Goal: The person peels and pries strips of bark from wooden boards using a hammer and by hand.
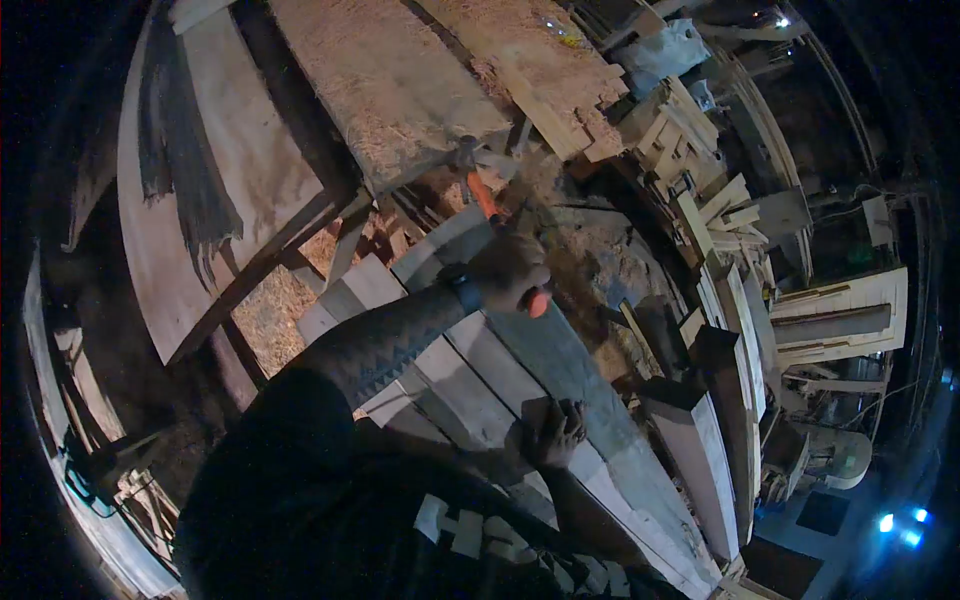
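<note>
My left hand (508, 272), with a dark watch on the wrist, is wrapped round the orange handle of a hammer (481, 192). The hammer's metal head points up and away, near the end of a sawdust-covered board, and the handle's orange butt sticks out below my fist. Below and to the right, my right hand (557, 436) rests on the grey wooden planks (500, 365), its fingers slightly bent and apart. I see nothing in it. The planks lie side by side under both hands, partly in shadow.
Wide boards covered in sawdust (385, 85) lie ahead. A large curved-edged slab (250, 140) is at the left. Thick beams (700, 455) and stacked offcuts (675, 140) stand on the right, with a pale plastic bag (663, 55) beyond. A chair (840, 457) is farther right.
</note>
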`<state>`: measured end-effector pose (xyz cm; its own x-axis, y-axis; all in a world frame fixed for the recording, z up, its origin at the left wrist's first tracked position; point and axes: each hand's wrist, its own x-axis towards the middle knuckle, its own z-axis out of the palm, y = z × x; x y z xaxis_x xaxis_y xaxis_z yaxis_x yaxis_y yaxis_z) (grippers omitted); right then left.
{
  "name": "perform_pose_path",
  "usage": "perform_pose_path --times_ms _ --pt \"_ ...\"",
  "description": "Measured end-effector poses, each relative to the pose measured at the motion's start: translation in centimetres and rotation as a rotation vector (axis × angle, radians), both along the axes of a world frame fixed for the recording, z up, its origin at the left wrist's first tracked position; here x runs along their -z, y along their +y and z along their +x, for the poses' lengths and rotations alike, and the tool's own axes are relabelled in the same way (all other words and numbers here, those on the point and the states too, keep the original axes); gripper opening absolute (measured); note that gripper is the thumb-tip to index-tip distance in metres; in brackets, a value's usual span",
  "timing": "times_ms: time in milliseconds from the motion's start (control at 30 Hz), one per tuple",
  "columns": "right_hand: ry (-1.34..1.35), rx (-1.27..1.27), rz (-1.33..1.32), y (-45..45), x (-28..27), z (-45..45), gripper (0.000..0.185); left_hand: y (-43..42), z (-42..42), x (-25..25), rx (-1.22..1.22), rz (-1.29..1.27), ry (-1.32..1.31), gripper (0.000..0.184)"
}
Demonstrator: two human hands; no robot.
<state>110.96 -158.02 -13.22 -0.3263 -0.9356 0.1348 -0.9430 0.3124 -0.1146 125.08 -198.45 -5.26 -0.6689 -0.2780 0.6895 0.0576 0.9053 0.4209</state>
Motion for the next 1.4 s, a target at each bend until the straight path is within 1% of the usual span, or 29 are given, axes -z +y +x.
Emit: perform_pose_path --times_ms 100,167,267,300,367,400,467,500,533,600,633,700,767,800,833,900,967,1000,1067,1133,1200,1233,1267,1300,1333,1367,1400 --pt "-0.022 0.012 0.031 -0.2 -0.5 0.0 0.074 0.5 0.2 1.5 0.127 0.038 -0.164 0.023" --pt "-0.032 0.012 0.016 -0.6 -0.9 0.4 0.077 -0.2 0.1 1.4 0.12 0.008 -0.161 0.023" --pt "-0.295 0.004 0.086 -0.4 -0.7 -1.7 0.075 -0.8 -0.8 0.4 0.073 0.018 -0.117 0.025" --pt "-0.293 0.029 0.027 -1.9 -1.6 -3.2 0.078 -1.2 -0.8 0.0 0.029 0.034 -0.092 0.026" --pt "-0.302 0.082 -0.078 -6.0 -3.6 -6.1 0.085 -1.2 0.4 -0.4 0.046 0.028 -0.105 0.028" --pt "-0.642 0.182 -0.024 -8.9 -6.0 -6.5 0.083 -0.8 0.8 -0.7 0.076 0.021 -0.116 0.029" --pt "-0.953 0.156 0.126 -12.3 -7.3 -9.0 0.078 -0.5 1.6 -1.3 0.139 -0.009 -0.287 0.03" --pt "-0.918 0.028 0.233 -13.3 -5.3 -11.6 0.074 -0.8 1.8 -1.7 0.159 -0.026 -0.369 0.031" --pt "-0.876 -0.103 0.345 -14.2 -4.2 -13.0 0.071 -1.2 1.5 -1.0 0.16 -0.045 -0.23 0.031" --pt "-0.57 -0.045 0.306 -15.1 -5.1 -12.2 0.064 -2.1 0.3 2.2 0.157 -0.073 0.049 0.032" --pt "-0.416 -0.015 0.289 -15.3 -5.6 -11.6 0.061 -2.3 -0.1 2.9 0.131 -0.018 0.093 0.03" --pt "-0.4 -0.162 0.267 -15.3 -7.1 -10.1 0.061 -2.5 -0.9 3.3 0.118 0.081 0.162 0.026" --pt "-0.395 -0.155 0.257 -15.1 -6.9 -10.6 0.061 -3.0 -1.4 3.1 0.171 0.15 0.189 0.023" --pt "-0.399 -0.077 0.259 -14.6 -5.0 -12.0 0.062 -3.2 -1.5 2.9 0.214 0.176 0.187 0.022" --pt "-0.405 0.001 0.26 -14.3 -3.4 -13.0 0.063 -3.5 -1.8 3.2 0.201 0.125 0.212 0.022" --pt "-0.43 0.063 0.258 -14.5 -2.8 -13.0 0.063 -4.0 -2.9 4.4 0.173 0.023 0.259 0.022" --pt "-0.569 0.135 0.268 -14.9 -3.7 -12.2 0.068 -3.9 -3.9 5.5 0.093 0.054 0.194 0.016" --pt "-0.696 0.175 0.278 -15.6 -7.0 -9.9 0.072 -3.8 -4.3 6.2 0.051 0.07 0.161 0.014" --pt "-0.739 0.154 0.21 -15.9 -7.6 -9.2 0.07 -3.5 -4.7 8.2 0.08 0.302 0.278 0.013" --pt "-0.568 0.037 0.054 -14.8 -4.2 -11.2 0.059 -2.6 -3.7 7.7 0.062 0.264 0.201 0.013" --pt "-0.476 0.098 0.306 -14.9 -4.5 -11.9 0.062 -1.7 -0.5 3.9 -0.006 -0.049 -0.071 0.013" --pt "-0.428 0.129 0.431 -15.1 -4.8 -12.0 0.064 -2.0 0.4 3.7 0.05 -0.032 -0.025 0.013" --pt "-0.513 0.127 0.461 -15.8 -7.3 -10.1 0.06 -2.6 1.3 3.8 0.108 -0.014 0.02 0.014" --pt "-0.598 0.125 0.492 -17.2 -12.3 -6.6 0.057 -2.5 1.7 3.4 0.13 -0.005 0.006 0.015" --pt "-0.609 0.142 0.486 -17.4 -12.8 -6.1 0.056 -2.5 2.1 3.1 0.153 0.004 -0.009 0.016" --pt "-0.619 0.159 0.479 -17.5 -13.4 -5.7 0.055 -2.0 2.4 2.2 0.138 0.0 -0.083 0.017" --pt "-0.555 0.19 0.432 -17.4 -11.5 -6.9 0.056 -1.6 2.6 1.4 0.122 -0.006 -0.157 0.019"
